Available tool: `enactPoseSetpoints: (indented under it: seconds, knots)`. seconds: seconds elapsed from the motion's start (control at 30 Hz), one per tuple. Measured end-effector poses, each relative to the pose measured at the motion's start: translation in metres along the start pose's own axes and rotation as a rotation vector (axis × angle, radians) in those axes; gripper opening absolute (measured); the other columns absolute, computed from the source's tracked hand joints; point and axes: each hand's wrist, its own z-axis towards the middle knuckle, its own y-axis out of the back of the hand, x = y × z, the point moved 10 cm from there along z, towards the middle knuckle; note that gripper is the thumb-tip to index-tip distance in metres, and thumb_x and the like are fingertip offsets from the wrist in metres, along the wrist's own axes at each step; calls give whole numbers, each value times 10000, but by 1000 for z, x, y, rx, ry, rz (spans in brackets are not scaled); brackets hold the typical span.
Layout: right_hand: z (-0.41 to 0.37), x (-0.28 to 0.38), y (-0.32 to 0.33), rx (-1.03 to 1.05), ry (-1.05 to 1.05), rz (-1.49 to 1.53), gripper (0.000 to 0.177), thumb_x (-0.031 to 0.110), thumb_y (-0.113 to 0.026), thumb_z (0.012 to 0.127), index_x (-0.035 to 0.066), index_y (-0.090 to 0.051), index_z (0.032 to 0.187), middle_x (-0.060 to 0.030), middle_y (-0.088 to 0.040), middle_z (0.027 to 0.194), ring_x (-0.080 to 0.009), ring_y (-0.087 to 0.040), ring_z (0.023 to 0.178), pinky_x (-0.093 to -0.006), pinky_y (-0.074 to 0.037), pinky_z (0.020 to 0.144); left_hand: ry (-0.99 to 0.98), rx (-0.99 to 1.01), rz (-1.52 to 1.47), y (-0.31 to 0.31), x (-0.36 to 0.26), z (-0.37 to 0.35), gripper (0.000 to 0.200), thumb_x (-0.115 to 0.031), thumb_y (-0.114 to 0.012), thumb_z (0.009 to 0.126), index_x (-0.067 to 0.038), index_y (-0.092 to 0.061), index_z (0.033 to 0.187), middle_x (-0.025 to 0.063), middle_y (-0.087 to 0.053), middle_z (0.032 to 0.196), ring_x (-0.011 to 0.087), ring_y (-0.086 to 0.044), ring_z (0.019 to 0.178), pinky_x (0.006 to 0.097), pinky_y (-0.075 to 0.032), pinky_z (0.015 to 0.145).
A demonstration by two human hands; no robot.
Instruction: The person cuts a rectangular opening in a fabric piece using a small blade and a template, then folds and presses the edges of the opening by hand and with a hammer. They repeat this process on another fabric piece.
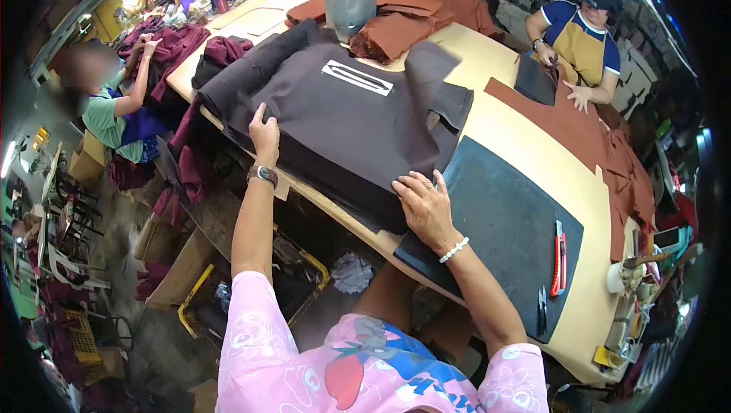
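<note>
A large dark brown leather-like sheet (343, 124) lies across the table, its near edge toward me. My left hand (264, 137) grips that edge at the left, index finger stretched along the top. At the sheet's near right corner, my right hand (424, 210) has its fingers curled over the edge. The sheet's right side is raised and blurred. On its upper part rests a white slotted template (358, 78). Next to my right hand is a dark cutting mat (502, 223), with a red utility knife (559, 258) and a small black-handled tool (541, 311) on it.
A metal bin (349, 6) stands on the far side amid rust-brown pieces (403, 28). Across the table at right, a co-worker (582, 40) handles rust-brown material (548, 124). At left, another person (118, 101) handles maroon material (179, 55). A cup of tools (617, 277) stands far right.
</note>
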Motion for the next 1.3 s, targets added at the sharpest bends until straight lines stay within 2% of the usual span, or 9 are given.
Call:
enactPoseSetpoints:
  seconds: [0.23, 0.33, 0.43, 0.5, 0.77, 0.9, 1.03, 1.13, 1.3]
  knots:
    - [-3, 15, -10, 88, 51, 65, 207, 147, -592, 820, 106, -637, 1017, -33, -627, 1031, -208, -572, 1043, -514, -364, 961, 19, -63, 37, 8, 14, -1, 508, 4, -502, 737, 16, -536, 1244, 181, -655, 965, 144, -592, 660, 275, -470, 626]
    - [-4, 15, -14, 124, 52, 81, 218, 159, -576, 830, 106, -633, 1033, -44, -620, 1048, -214, -562, 1058, -505, -370, 959, -6, -41, 130, 6, 24, 11, 549, -27, -541, 721, 8, -508, 1268, 273, -531, 1213, 274, -580, 1040, 339, -453, 866]
    - [-4, 17, -17, 154, 80, 128, 237, 160, -565, 836, 106, -628, 1058, -58, -615, 1059, -219, -556, 1064, -477, -378, 954, -493, -425, 812, 0, -60, -23, 614, -76, -599, 718, -32, -461, 1314, 274, -421, 1321, 342, -465, 1181, 407, -396, 963]
    - [-4, 18, -18, 160, 99, 148, 249, 184, -573, 838, 101, -626, 1067, -65, -613, 1061, -226, -557, 1055, -456, -380, 949, -502, -217, 692, -32, -89, -29, 644, -119, -626, 699, -58, -447, 1314, 294, -213, 1437, 461, -184, 1337, 488, -207, 1093]
    - [-3, 8, -12, 110, -28, 172, 326, 317, -613, 824, 39, -641, 993, -112, -584, 1101, -288, -527, 1076, -440, -363, 958, -627, 279, 800, -199, -103, -57, 442, -283, -484, 889, -99, -493, 1291, 155, -322, 1436, 389, -245, 1333, 593, -238, 1038]
    - [5, -26, 6, -76, -214, -75, 254, 245, -570, 847, 64, -637, 1012, -185, -453, 1281, -379, -380, 1231, -541, -295, 1006, -612, 254, 601, -202, -68, -61, 446, -359, -416, 931, -118, -487, 1299, 130, -342, 1435, 350, -253, 1342, 597, -202, 1047]
    - [35, -78, -13, 26, -290, -198, 220, 133, -545, 798, 86, -647, 987, -197, -359, 1363, -397, -279, 1300, -598, -221, 1041, -582, 286, 595, -204, -61, -58, 446, -346, -414, 935, -128, -467, 1321, 129, -333, 1442, 345, -241, 1350, 586, -192, 1057]
    - [64, -97, -39, 137, -184, -312, 350, 137, -542, 789, 87, -587, 1133, -201, -335, 1388, -395, -283, 1303, -594, -216, 1045, -571, 295, 575, -204, -64, -59, 516, -418, -453, 906, -119, -463, 1326, 131, -326, 1446, 346, -230, 1356, 581, -175, 1066]
    - [71, -167, -37, 117, -686, -210, 644, 203, -500, 854, 5, -231, 1405, -223, -382, 1363, -395, -377, 1239, -561, -295, 988, -573, 297, 599, -202, -69, -62, 727, -566, -550, 807, -78, -444, 1336, 161, -293, 1456, 362, -199, 1361, 574, -145, 1074]
